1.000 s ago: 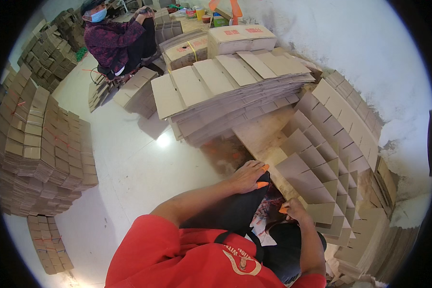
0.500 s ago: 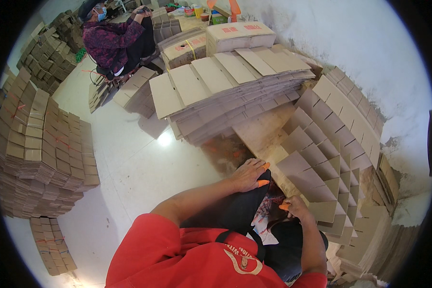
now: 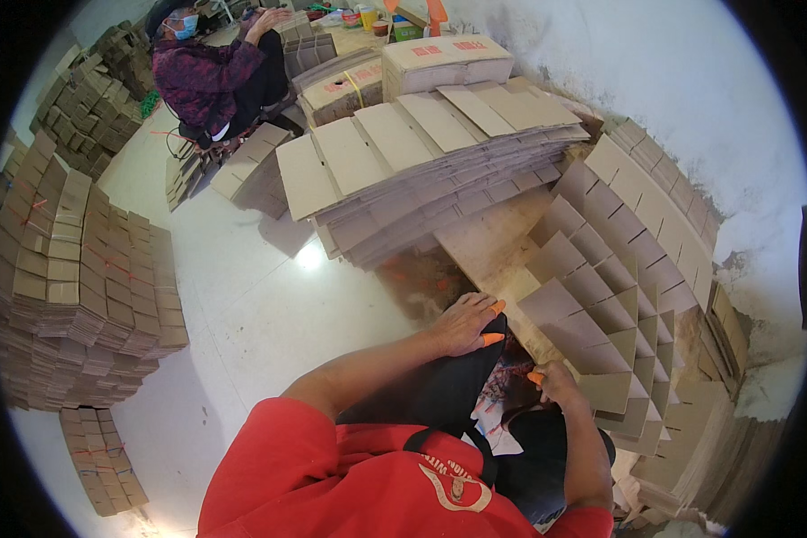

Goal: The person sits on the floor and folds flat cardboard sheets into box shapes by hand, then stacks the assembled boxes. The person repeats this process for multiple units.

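Observation:
My left hand (image 3: pixel 468 325) lies on my dark-trousered knee with its fingers stretched out and apart. Orange finger covers sit on two of its digits. My right hand (image 3: pixel 558 384) is curled beside the wooden board (image 3: pixel 520 300), its orange-tipped finger pointing left. Whatever its fingers close on, if anything, is hidden. Just right of it stands an assembled cardboard divider grid (image 3: pixel 592 323) with open cells, on the board. Further up, a tall pile of flat slotted cardboard strips (image 3: pixel 394 148) lies across the board.
Bundled cardboard dividers (image 3: pixel 81 269) are stacked high at the left. More cardboard sheets (image 3: pixel 690 439) stand at the lower right by the stained wall (image 3: pixel 655 54). A closed carton (image 3: pixel 448 67) sits behind the strips. A masked co-worker (image 3: pixel 211 76) sits at the far left.
My hands stay nearly in place; the right one shifts only slightly. At the far left, the co-worker's hands have risen a little. The view tilts very slightly.

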A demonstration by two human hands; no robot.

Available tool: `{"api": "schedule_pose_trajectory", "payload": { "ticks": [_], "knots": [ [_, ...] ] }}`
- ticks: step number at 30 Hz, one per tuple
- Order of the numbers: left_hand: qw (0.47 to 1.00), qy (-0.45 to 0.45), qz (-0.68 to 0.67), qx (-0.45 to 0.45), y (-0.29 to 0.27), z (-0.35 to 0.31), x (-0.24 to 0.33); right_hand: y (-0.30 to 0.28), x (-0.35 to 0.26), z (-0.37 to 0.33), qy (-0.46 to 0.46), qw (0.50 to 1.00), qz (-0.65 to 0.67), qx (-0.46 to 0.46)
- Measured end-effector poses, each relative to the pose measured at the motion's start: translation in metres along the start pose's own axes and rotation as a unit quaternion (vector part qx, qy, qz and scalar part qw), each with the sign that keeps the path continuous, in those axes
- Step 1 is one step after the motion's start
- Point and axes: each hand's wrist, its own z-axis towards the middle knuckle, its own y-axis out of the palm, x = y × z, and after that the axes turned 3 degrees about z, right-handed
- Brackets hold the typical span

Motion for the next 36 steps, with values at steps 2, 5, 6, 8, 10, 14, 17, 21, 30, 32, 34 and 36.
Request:
{"api": "schedule_pose_trajectory", "payload": {
  "ticks": [2,5,6,8,10,14,17,21,30,32,34,36],
  "knots": [
    [1.0,0.007,-0.001,0.007,0.002,0.0,-0.001,0.0,0.001,0.001,0.003,1.0,0.011,-0.004],
    [1.0,0.015,0.002,0.018,0.004,0.0,-0.003,-0.001,0.002,-0.001,-0.008,1.0,0.01,-0.011],
    [1.0,0.017,0.003,0.021,0.004,0.001,-0.003,-0.001,0.002,-0.001,-0.01,1.0,0.012,-0.013],
    [1.0,0.015,0.004,0.023,0.006,0.0,-0.004,-0.001,0.004,0.0,-0.028,0.999,0.006,-0.014],
    [1.0,0.015,0.005,0.024,0.006,0.0,-0.004,0.0,0.007,0.002,-0.061,0.998,-0.004,-0.007],
    [1.0,0.014,0.001,0.02,0.004,0.0,-0.003,0.003,0.013,0.004,-0.07,0.997,-0.016,0.013],
    [1.0,0.013,-0.003,0.022,0.003,0.0,-0.003,0.003,0.013,0.004,-0.079,0.996,-0.022,0.018],
    [1.0,0.006,-0.003,0.014,0.001,0.0,-0.001,0.003,0.013,0.004,-0.084,0.995,-0.046,0.018],
    [0.999,0.02,0.003,0.032,0.006,0.001,-0.004,0.003,0.016,0.007,-0.11,0.991,-0.073,0.013],
    [0.999,0.019,0.006,0.03,0.005,0.0,-0.004,0.001,0.011,0.004,-0.103,0.992,-0.075,0.012],
    [0.999,0.021,0.007,0.03,0.005,0.0,-0.004,-0.001,0.006,0.0,-0.104,0.991,-0.08,0.013],
    [0.999,0.023,0.005,0.033,0.006,0.0,-0.005,-0.001,0.008,0.0,-0.109,0.991,-0.079,0.014]
  ]
}}
